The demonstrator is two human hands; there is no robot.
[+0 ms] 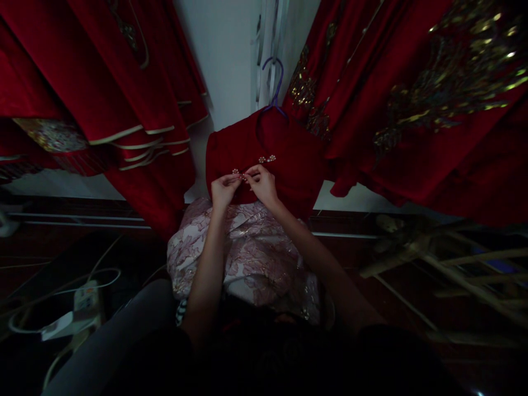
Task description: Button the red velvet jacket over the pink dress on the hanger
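A red sleeveless top (297, 159) hangs in front of me on a purple hanger (277, 93), above a pale pink brocade skirt (247, 242). On its front, a beaded flower-shaped clasp (267, 159) lies beneath the neckline. Lower down, both my hands meet at a second beaded clasp (235, 171). My left hand (223, 190) pinches its left side between thumb and fingers. From the right, my right hand (263, 184) pinches the same clasp, fingertips nearly touching the left ones. The fingers partly cover this clasp, so whether it is fastened cannot be seen.
Red garments with pale trim (136, 132) hang at left, and red ones with gold sequins (449, 88) at right. A power strip (86, 300) with cables lies on the lower left. Wooden stool-like bars (462, 269) stand on the lower right.
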